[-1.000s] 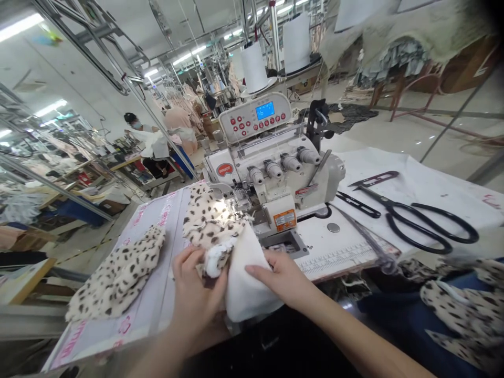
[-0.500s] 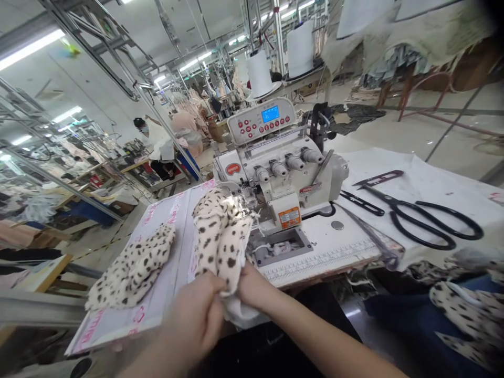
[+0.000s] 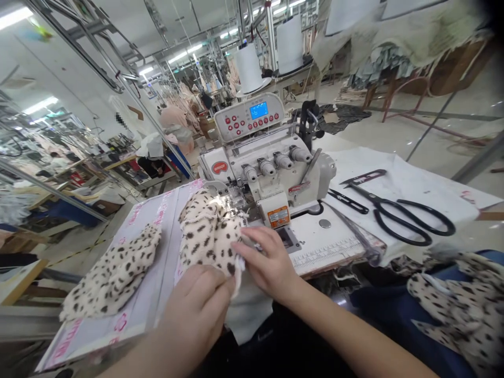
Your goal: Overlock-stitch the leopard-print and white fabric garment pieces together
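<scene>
**Spotted plush piece (image 3: 207, 239) bunched between both hands, just in front of the overlock machine (image 3: 263, 168)**

Left hand (image 3: 195, 310) low at lower centre, fingers (image 3: 210, 283) curled over the near edge of the plush, apparently pinching it. Right hand (image 3: 268, 260) just to its right, fingers extended and fingertips (image 3: 244, 247) pressed on the plush beside a fuzzy white edge (image 3: 238, 268), with no clear sign of a firm grip. White lining (image 3: 250, 315) hanging below both hands. Far end of the plush close to the presser foot (image 3: 228, 202), though no clear sign of it being under the needle. Second spotted piece (image 3: 112, 275) lying on the pink-printed board (image 3: 136, 320), to the left; whether sewn, impossible to tell. More spotted fabric (image 3: 452, 304) heaped at lower right on dark blue cloth. On the white sheet (image 3: 417, 184) at right, black-handled tailor's shears (image 3: 401, 218) and thread snips (image 3: 348, 200), both untouched. Thread cones (image 3: 248, 68) standing behind the machine.
</scene>
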`<state>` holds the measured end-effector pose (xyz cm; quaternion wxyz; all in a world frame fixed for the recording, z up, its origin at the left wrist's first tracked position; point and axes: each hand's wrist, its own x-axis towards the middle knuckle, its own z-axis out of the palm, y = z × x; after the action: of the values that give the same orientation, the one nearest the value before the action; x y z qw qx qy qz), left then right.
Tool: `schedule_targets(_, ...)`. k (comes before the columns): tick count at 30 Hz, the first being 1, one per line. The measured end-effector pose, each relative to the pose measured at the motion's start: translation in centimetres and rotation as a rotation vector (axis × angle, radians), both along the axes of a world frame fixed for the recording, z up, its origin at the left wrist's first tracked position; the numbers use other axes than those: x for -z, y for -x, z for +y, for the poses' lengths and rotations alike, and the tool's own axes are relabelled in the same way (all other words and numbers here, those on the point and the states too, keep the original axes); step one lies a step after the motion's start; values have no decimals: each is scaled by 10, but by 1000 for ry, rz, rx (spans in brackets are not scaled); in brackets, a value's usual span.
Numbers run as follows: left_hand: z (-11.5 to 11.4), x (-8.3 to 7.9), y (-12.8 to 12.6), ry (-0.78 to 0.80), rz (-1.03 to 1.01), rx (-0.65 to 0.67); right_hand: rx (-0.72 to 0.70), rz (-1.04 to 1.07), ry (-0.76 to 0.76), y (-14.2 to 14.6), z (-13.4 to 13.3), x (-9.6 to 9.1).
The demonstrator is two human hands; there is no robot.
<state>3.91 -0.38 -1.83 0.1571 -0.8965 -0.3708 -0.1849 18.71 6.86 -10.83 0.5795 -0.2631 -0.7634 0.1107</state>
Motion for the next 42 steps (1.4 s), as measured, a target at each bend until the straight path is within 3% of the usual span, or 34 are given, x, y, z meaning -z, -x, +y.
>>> schedule_targets(4,21,19,-6,19,-121,-145,-113,-86,-79,2,7,-13)
schedule_targets(6,31,27,-4,-29,-106,-229,-120,-42,-70,0,6,-15)
schedule_targets(9,40,28,1,-38,-69,-237,-102,81,15,-2,3,-9)
schedule_targets(12,41,18,4,18,-82,-214,-63,161,347,-1,2,4)
schedule_targets(15,42,10,3,46,-94,-193,-189,88,726,4,1,14)
schedule_targets(17,43,9,0,32,-76,-160,-270,69,821,7,-2,16)
schedule_targets(23,47,11,-3,-32,38,-68,-322,134,843,10,-7,12)
schedule_targets(34,82,0,9,-153,207,44,-187,92,795,18,10,-2)
schedule_targets(42,71,5,14,-113,129,-73,-203,103,856,15,5,-3)
